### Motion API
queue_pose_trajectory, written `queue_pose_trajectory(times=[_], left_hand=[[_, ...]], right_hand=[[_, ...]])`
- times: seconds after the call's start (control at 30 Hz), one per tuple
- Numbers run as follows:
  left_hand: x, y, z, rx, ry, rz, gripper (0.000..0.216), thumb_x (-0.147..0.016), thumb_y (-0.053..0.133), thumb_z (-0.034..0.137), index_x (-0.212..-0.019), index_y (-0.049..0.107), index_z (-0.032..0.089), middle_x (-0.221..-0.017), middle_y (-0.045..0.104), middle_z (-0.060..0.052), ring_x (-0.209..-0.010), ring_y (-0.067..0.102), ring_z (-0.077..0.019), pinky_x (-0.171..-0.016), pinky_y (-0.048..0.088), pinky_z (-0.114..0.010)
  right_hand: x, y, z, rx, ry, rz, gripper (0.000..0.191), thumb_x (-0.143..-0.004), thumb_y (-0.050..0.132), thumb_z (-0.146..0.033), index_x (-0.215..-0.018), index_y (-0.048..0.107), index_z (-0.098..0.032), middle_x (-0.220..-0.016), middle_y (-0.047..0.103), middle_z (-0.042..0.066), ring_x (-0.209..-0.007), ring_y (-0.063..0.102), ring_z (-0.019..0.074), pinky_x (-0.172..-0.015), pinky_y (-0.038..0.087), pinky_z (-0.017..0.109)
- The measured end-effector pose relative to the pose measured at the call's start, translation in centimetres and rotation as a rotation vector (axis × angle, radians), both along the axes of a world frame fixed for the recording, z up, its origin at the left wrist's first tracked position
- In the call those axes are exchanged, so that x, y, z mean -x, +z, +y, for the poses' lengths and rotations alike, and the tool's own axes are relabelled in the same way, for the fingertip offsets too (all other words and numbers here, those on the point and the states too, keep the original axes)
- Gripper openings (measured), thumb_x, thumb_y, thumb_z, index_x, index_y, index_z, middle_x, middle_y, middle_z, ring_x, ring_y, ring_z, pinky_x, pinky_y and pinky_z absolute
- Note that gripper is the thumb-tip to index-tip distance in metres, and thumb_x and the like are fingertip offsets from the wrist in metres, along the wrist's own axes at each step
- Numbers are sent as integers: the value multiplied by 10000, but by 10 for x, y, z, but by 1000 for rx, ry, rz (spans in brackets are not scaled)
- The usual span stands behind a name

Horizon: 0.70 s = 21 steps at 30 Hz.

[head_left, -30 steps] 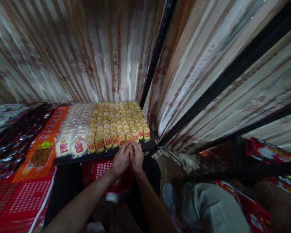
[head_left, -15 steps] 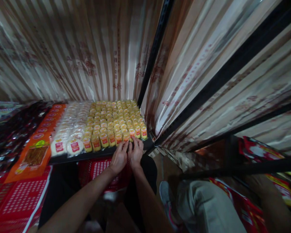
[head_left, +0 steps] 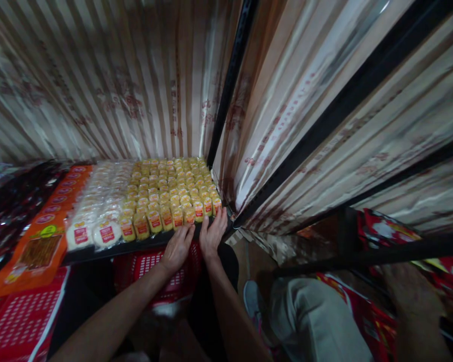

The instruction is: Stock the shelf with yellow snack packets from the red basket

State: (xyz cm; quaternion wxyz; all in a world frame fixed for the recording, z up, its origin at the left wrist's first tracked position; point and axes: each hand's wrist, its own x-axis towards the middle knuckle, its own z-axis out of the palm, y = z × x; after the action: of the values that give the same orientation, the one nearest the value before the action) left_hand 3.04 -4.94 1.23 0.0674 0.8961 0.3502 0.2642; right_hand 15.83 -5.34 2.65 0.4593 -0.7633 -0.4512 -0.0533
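Observation:
Rows of small yellow wrapped cakes (head_left: 166, 193) with red-and-white labels stand packed together on a dark shelf (head_left: 136, 245). My right hand (head_left: 212, 234) is at the front right corner, its fingers stretched up against the last cakes in the front row. Lower and to the left, my left hand (head_left: 178, 247) lies with fingers extended and slightly bent at the shelf's front edge, just below the front row. No item shows in either hand. The fingertips partly cover the bottoms of the nearest cakes.
Left of the cakes are white round wrapped cakes (head_left: 106, 232), an orange snack packet (head_left: 41, 246) and dark shiny packets (head_left: 15, 211). Red baskets (head_left: 26, 314) sit below. A black rack post (head_left: 232, 85) rises behind. At right, another person's hand (head_left: 413, 291) is near red packets (head_left: 385, 229).
My hands have moved apart. The right one has shifted right along the front row to the corner, and the left has drawn slightly down and left. The view has turned slightly right.

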Motion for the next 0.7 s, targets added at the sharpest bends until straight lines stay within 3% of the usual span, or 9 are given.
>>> queue_pose_trajectory(times=[0.13, 0.27, 0.7], left_hand=[[1, 6, 0, -45, 24, 67, 460, -835, 364, 46, -1270, 473, 147, -1210, 562, -143, -1124, 514, -225, -958, 433, -400], [3, 9, -1, -81, 87, 115, 454, -830, 388, 54, -1251, 508, 170, -1249, 558, -127, -1142, 507, -246, -944, 432, -402], [9, -10, 8, -92, 68, 125, 483, -839, 386, 75, -1301, 458, 196, -1304, 526, -98, -1205, 460, -236, -964, 387, -378]], right_hand=[[-1, -2, 14, 117, -11, -28, 728, -881, 322, -520, -1425, 165, -64, -1478, 156, 230, -1376, 87, 300, -1034, 227, 535], [2, -3, 26, 145, -14, -41, 780, -869, 313, -558, -1437, 104, -66, -1488, 95, 239, -1380, 26, 321, -1025, 204, 575], [0, -3, 37, 114, -64, -88, 770, -861, 326, -562, -1415, 200, -42, -1434, 276, 237, -1312, 249, 320, -1028, 226, 526]])
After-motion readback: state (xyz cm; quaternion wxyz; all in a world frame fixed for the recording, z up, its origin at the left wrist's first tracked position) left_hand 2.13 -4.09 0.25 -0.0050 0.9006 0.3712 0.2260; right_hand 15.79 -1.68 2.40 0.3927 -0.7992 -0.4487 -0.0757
